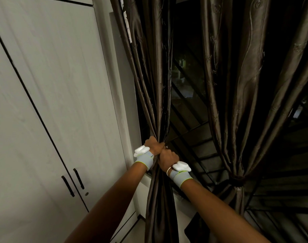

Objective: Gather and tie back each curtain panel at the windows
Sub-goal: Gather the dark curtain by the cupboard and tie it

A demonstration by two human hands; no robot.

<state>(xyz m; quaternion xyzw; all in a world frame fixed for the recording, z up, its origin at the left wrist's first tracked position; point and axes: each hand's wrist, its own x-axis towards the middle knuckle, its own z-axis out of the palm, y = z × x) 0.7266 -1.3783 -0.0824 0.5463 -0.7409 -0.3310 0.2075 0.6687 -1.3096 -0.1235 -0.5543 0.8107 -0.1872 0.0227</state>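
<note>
My left hand (154, 145) and right hand (168, 157) both hold a tight grip round the gathered left curtain panel (155, 81), one just above the other, beside the white wardrobe (53, 95). To the right, the other curtain panel (237, 95) hangs already tied by its tie-back (238, 178).

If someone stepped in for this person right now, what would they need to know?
Left hand and right hand both grip the left curtain panel, bunched together beside the wardrobe.
Done: the right curtain panel is already gathered, with a tie around it.
Left: no tie shows on the left panel yet. Keep it bunched, wrap and fasten it. Other windows are out of view.
</note>
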